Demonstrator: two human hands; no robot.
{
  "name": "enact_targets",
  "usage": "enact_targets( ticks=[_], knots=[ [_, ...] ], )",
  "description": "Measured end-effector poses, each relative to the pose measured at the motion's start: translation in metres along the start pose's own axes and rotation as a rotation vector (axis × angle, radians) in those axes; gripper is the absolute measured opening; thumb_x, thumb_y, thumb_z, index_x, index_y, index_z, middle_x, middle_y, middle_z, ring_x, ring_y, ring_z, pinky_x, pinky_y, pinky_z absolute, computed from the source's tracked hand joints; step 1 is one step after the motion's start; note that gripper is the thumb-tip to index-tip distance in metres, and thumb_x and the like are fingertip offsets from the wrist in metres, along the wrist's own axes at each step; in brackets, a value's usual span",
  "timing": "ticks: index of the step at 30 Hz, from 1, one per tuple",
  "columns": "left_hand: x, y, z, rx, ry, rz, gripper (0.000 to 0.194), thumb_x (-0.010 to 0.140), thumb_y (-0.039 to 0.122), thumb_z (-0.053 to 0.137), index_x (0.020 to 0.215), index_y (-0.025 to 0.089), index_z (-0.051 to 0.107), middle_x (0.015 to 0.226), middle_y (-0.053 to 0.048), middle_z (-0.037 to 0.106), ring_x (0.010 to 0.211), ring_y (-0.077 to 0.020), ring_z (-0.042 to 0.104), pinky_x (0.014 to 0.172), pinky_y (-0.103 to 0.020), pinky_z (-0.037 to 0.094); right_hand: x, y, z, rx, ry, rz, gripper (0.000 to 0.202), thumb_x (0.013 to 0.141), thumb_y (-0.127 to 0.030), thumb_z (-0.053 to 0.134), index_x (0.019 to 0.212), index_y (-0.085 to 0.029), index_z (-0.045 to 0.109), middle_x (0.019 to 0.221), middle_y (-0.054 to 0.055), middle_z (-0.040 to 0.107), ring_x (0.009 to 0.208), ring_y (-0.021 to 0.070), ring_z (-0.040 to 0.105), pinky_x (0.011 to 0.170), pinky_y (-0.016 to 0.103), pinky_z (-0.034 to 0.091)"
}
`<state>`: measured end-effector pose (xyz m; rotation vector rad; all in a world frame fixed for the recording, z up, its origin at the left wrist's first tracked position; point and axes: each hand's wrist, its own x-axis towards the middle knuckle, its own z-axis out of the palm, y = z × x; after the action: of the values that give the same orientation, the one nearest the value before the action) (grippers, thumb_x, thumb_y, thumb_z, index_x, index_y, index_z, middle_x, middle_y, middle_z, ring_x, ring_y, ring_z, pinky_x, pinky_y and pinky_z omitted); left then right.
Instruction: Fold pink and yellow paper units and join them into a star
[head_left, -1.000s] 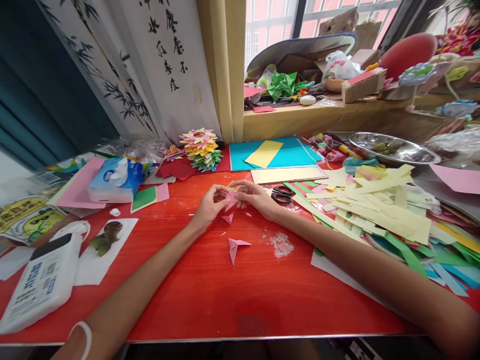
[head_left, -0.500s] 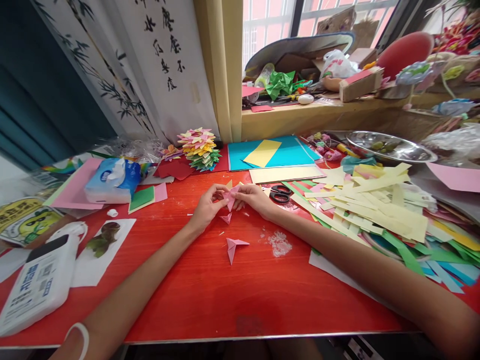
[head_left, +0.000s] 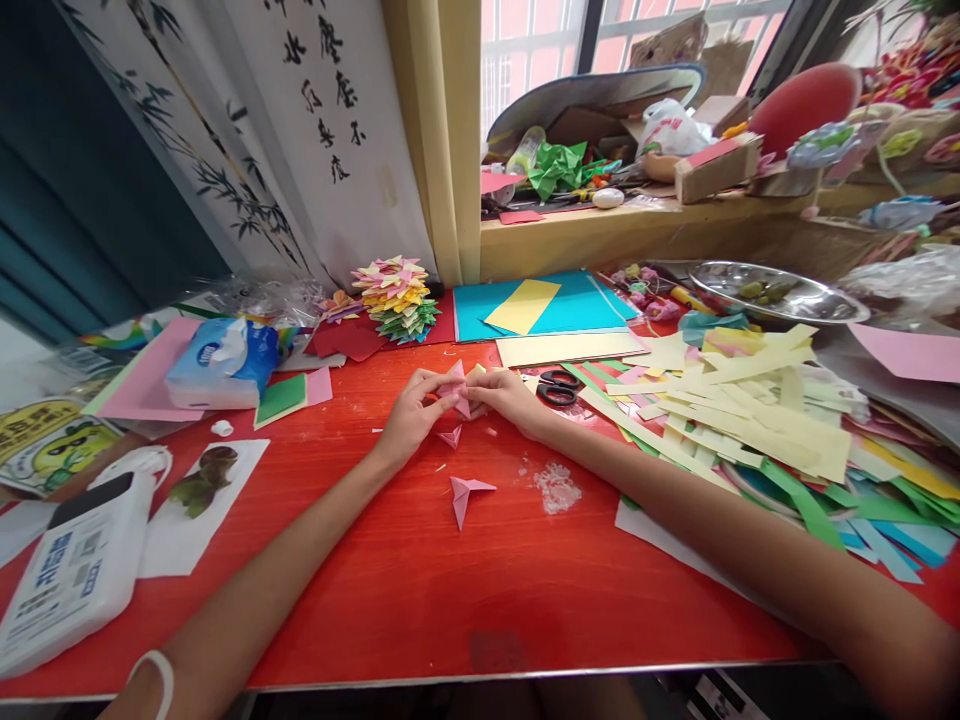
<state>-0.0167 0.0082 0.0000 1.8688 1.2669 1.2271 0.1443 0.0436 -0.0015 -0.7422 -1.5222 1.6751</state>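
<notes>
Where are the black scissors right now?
In the head view, the black scissors lie on the red table, just right of the right hand and left of the paper strips.

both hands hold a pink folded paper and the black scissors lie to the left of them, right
Wrong side: the left hand and right hand do hold a pink folded paper, but the head view shows the black scissors lying to the right of them.

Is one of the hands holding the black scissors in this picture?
No, the black scissors lie on the red table, while the left hand and the right hand hold a pink folded paper.
</notes>
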Motion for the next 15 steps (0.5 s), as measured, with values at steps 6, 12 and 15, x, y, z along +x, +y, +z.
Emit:
enact_targets(
  ticks=[6,12,15],
  knots=[
    [-0.0003,-0.0011,-0.0009,0.004,-0.031,0.049,0.03,0.077,0.027,0.056,0.107,0.027,0.06,0.087,-0.001,0.048,0.082,-0.0107,0.049,0.077,-0.022,0.041,0.0011,0.0016,-0.0016,0.032,-0.044,-0.029,0.025,0.065,-0.033,0.066,0.075,-0.011,0.065,0.069,0.001,0.063,0.065,0.0105,0.059,0.069,0.025,0.048],
    [0.0001,-0.0045,-0.0007,0.106,-0.037,0.068,0.035,0.078,0.028,0.055,0.113,0.03,0.055,0.085,0.0,0.047,0.078,-0.0096,0.048,0.076,-0.022,0.041,-0.0014,-0.0014,-0.0025,0.017,-0.049,-0.066,0.024,0.067,-0.034,0.065,0.068,-0.01,0.065,0.063,0.001,0.061,0.061,0.0097,0.057,0.064,0.023,0.046],
    [0.0002,-0.0029,-0.0015,0.164,-0.02,0.088,0.034,0.078,0.03,0.055,0.112,0.03,0.056,0.098,-0.001,0.048,0.093,-0.012,0.048,0.084,-0.024,0.04,-0.0024,-0.0023,-0.0023,0.02,-0.061,-0.081,0.023,0.066,-0.033,0.065,0.066,-0.011,0.066,0.062,0.0,0.06,0.061,0.0095,0.056,0.065,0.023,0.046]
  ],
)
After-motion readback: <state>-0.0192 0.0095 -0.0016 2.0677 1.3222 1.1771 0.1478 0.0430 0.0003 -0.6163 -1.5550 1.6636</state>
